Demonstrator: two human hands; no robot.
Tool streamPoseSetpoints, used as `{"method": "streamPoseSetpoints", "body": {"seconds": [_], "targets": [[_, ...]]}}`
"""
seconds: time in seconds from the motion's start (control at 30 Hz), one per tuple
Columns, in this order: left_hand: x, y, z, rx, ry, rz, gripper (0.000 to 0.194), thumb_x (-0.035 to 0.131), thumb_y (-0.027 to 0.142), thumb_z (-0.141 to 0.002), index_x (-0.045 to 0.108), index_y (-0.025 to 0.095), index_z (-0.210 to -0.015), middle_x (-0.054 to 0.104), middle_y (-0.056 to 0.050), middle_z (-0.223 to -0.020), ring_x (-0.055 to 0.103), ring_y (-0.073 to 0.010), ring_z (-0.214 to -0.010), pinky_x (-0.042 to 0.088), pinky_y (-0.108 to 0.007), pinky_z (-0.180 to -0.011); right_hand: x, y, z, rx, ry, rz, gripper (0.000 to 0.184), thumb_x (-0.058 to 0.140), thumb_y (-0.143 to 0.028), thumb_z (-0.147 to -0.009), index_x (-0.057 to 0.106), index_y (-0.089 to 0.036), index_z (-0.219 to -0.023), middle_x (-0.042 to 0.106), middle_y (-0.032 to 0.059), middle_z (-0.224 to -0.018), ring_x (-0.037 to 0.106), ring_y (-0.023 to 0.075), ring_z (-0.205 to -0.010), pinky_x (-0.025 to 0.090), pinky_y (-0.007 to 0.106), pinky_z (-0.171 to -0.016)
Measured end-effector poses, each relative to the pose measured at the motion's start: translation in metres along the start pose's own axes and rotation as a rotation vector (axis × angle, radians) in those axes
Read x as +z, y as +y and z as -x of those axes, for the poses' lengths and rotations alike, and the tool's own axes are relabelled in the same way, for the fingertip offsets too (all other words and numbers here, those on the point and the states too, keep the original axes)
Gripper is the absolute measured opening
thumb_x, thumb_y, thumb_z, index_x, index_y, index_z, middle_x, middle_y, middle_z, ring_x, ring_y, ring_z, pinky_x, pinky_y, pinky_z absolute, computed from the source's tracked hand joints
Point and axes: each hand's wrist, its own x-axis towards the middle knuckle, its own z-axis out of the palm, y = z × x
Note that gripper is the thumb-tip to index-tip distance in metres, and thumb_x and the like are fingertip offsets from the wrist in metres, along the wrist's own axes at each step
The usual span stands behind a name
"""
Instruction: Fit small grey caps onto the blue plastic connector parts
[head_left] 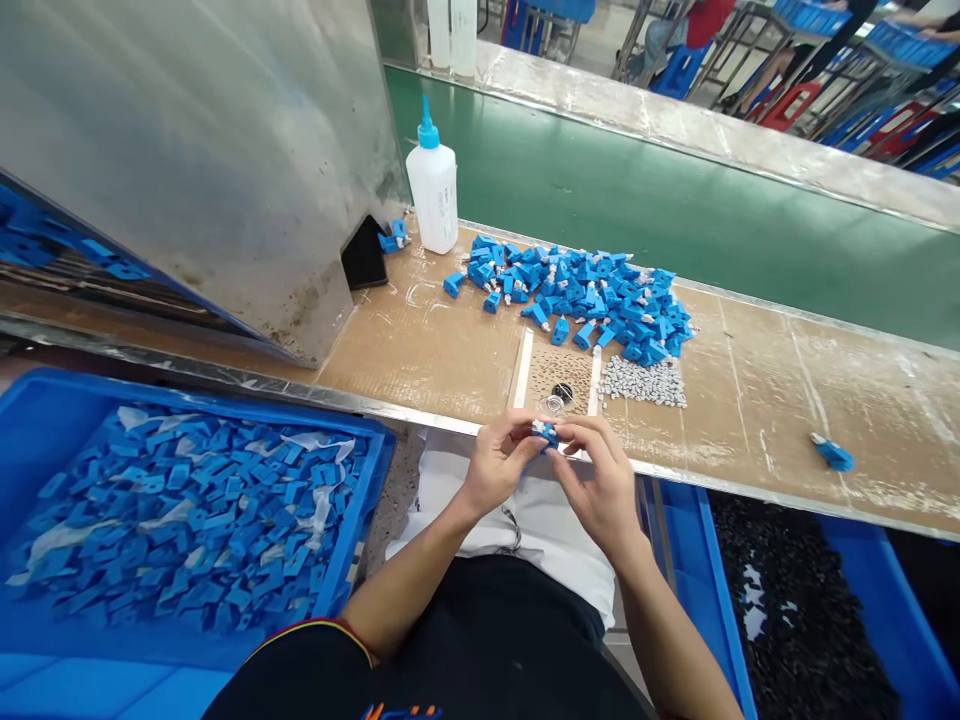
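One blue plastic part (pixel 545 433) sits pinched between left hand (pixel 499 462) and right hand (pixel 596 482). I read both closed on it, over the surface (pixel 420 340) edge.

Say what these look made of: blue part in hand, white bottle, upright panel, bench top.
Blue part: probably moulded plastic, satin, even colour.
White bottle: likely polyethylene, translucent, matte.
Upright panel: seemingly stainless sheet, dull sheen, grime streaks.
Bench top: perhaps kraft-faced board, matte brown, scuffed white.

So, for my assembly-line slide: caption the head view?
Left hand and right hand pinch a blue plastic part above a workbench.
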Motion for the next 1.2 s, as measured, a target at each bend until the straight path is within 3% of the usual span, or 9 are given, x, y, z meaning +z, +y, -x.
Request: {"method": "streamPoseSetpoints", "body": {"seconds": [0.27, 0.43, 0.53, 0.63, 0.77, 0.83, 0.93, 1.07, 1.2], "targets": [[0.026, 0.012, -0.001, -0.066, -0.018, -0.145, 0.039, 0.061, 0.048, -0.095, 0.065, 0.017, -0.118, 0.075, -0.014, -0.118, 0.074, -0.0231, -0.102, 0.060, -0.032, -0.087, 0.008, -0.001, 0.005, 0.044, 0.201, 0.078, 0.007, 0.058, -0.018, -0.094, 0.058, -0.023, -0.098, 0.066, 0.0045, -0.089, 0.062, 0.0158, -0.073, 0.055, 0.030, -0.065], [0.035, 0.018, -0.008, 0.009, -0.063, -0.271, 0.033, 0.054, 0.042, -0.099, 0.065, 0.016, -0.118, 0.076, -0.013, -0.115, 0.075, -0.0224, -0.097, 0.060, -0.031, -0.082, 0.015, -0.003, 0.008, 0.166, 0.319, 0.075, 0.028, 0.062, -0.025, -0.093, 0.053, -0.024, -0.119, 0.065, 0.0028, -0.088, 0.061, 0.0162, -0.068, 0.055, 0.031, -0.063], [0.032, 0.025, -0.029, 0.020, -0.285, -0.344, 0.040, 0.057, 0.038, -0.098, 0.060, 0.019, -0.132, 0.074, -0.013, -0.123, 0.074, -0.0236, -0.102, 0.059, -0.033, -0.085, 0.003, 0.011, 0.011, 0.188, 0.330, 0.101, 0.036, 0.061, -0.028, -0.093, 0.050, -0.023, -0.127, 0.067, 0.0039, -0.088, 0.061, 0.0178, -0.068, 0.054, 0.033, -0.061], [0.016, 0.030, -0.078, 0.107, -0.638, -0.517, 0.042, 0.064, 0.033, -0.093, 0.062, 0.024, -0.133, 0.073, -0.011, -0.125, 0.073, -0.0237, -0.102, 0.059, -0.035, -0.087, -0.043, 0.058, 0.014, 0.260, 0.334, 0.224, 0.039, 0.065, -0.036, -0.090, 0.052, -0.023, -0.124, 0.068, 0.0063, -0.089, 0.058, 0.0180, -0.062, 0.048, 0.033, -0.055], [-0.013, 0.019, -0.162, 0.318, -0.408, -1.066, 0.028, 0.052, 0.010, -0.091, 0.070, 0.019, -0.110, 0.070, -0.011, -0.122, 0.062, -0.0264, -0.118, 0.045, -0.047, -0.108, -0.146, 0.161, 0.022, 0.550, 0.312, 0.648, 0.028, 0.074, -0.035, -0.081, 0.059, -0.020, -0.099, 0.066, 0.0145, -0.076, 0.063, 0.0268, -0.067, 0.038, 0.040, -0.057], [-0.021, 0.009, -0.190, 0.312, -0.414, -1.325, 0.034, 0.048, 0.001, -0.087, 0.069, 0.016, -0.109, 0.068, -0.014, -0.119, 0.060, -0.0283, -0.118, 0.043, -0.048, -0.108, -0.192, 0.206, 0.025, 0.733, 0.285, 0.811, 0.024, 0.078, -0.028, -0.076, 0.058, -0.019, -0.087, 0.065, 0.0203, -0.072, 0.066, 0.0326, -0.071, 0.033, 0.042, -0.056], [-0.025, 0.000, -0.208, 0.256, -0.480, -1.581, 0.040, 0.041, -0.005, -0.084, 0.067, 0.012, -0.108, 0.066, -0.018, -0.112, 0.060, -0.0307, -0.112, 0.046, -0.045, -0.099, -0.226, 0.240, 0.022, 0.748, 0.293, 0.960, 0.026, 0.078, -0.035, -0.078, 0.058, -0.018, -0.077, 0.065, 0.0312, -0.075, 0.068, 0.0396, -0.081, 0.030, 0.045, -0.056], [-0.027, 0.008, -0.199, 0.279, -0.451, -1.606, 0.032, 0.045, -0.001, -0.085, 0.066, 0.012, -0.105, 0.065, -0.018, -0.107, 0.061, -0.0303, -0.107, 0.048, -0.042, -0.095, -0.183, 0.216, 0.009, 0.357, 0.230, 0.860, 0.031, 0.062, -0.044, -0.091, 0.064, -0.015, -0.079, 0.068, 0.0285, -0.082, 0.067, 0.0338, -0.081, 0.039, 0.044, -0.060], [-0.033, 0.024, -0.152, 0.292, -0.229, -1.293, 0.014, 0.056, 0.015, -0.090, 0.065, 0.016, -0.102, 0.067, -0.011, -0.104, 0.062, -0.0247, -0.098, 0.050, -0.038, -0.091, -0.091, 0.161, -0.007, -0.045, -0.251, 0.356, 0.020, 0.047, -0.027, -0.100, 0.066, -0.020, -0.096, 0.071, 0.0103, -0.089, 0.067, 0.0210, -0.078, 0.052, 0.034, -0.068]]}}
